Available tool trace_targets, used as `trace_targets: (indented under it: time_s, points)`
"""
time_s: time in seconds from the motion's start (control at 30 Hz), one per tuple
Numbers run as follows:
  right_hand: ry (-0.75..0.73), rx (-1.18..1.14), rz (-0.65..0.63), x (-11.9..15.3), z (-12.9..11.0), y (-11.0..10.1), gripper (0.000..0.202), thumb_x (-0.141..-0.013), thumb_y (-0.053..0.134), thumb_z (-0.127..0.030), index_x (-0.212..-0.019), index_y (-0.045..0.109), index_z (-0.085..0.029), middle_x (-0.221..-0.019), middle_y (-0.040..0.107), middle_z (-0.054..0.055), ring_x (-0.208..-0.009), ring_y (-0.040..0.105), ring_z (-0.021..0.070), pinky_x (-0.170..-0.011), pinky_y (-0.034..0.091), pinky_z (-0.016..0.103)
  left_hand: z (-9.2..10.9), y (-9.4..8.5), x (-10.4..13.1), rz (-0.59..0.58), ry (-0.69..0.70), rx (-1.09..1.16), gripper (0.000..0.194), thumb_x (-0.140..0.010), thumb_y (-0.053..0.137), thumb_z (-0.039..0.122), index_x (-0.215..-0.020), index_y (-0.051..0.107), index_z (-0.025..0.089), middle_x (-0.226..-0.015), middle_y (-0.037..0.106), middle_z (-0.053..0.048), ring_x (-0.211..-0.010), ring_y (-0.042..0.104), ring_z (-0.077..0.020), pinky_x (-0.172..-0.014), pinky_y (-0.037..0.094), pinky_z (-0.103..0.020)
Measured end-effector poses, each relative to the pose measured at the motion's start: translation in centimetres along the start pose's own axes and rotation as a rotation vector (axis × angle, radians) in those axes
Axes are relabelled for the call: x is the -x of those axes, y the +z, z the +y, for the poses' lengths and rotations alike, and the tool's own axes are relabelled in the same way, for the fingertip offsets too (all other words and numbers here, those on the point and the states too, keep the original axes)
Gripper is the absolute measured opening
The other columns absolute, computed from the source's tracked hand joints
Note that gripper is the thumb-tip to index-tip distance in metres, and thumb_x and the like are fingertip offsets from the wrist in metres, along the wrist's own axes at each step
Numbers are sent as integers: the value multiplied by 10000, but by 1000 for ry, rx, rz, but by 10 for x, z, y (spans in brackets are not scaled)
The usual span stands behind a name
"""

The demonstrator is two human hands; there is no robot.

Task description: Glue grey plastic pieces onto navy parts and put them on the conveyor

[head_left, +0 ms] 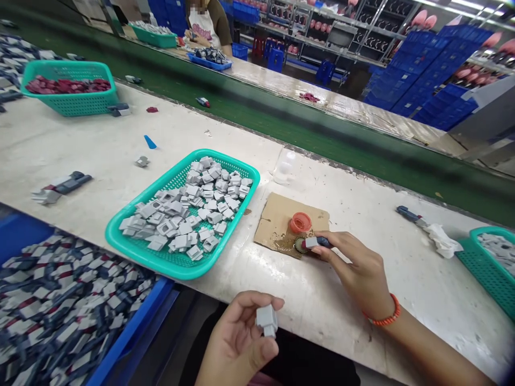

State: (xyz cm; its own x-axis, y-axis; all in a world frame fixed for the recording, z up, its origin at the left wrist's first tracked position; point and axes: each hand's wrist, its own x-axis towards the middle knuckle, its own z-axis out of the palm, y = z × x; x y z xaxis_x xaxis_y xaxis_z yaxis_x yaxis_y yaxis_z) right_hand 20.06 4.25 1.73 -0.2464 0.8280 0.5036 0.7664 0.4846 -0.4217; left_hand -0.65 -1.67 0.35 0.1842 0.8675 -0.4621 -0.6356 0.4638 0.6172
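Near the table's front edge my left hand point(241, 338) holds a light grey plastic piece point(266, 318) between thumb and fingers. Over a stained piece of cardboard point(273, 214), my right hand point(354, 262) pinches a small part point(316, 242) in dark blue, grey and dark red. The tip of that part touches a small round cap point(299, 245) on the wet cardboard. Just behind the cap stands a small red cup point(301, 222). Left of the cardboard, a green basket point(153, 271) holds several grey pieces.
A blue bin point(139, 321) of assembled parts sits at lower left. Green baskets stand at back left point(76, 104) and far right point(483, 273). A green conveyor point(257, 112) runs behind the table; a person point(207, 27) is beyond it.
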Motion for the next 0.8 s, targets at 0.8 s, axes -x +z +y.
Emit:
trace_targets:
  time_s: [0.8]
  points:
    - [380, -215, 95, 23, -47, -10, 139, -829, 647, -307, -968, 648, -291, -829, 669, -38, -681, 625, 137, -632, 524, 189, -2, 8, -1, 72, 3, 5, 312, -459, 888, 227, -732, 740, 210, -763, 787, -18, -668, 713, -144, -613, 555, -172]
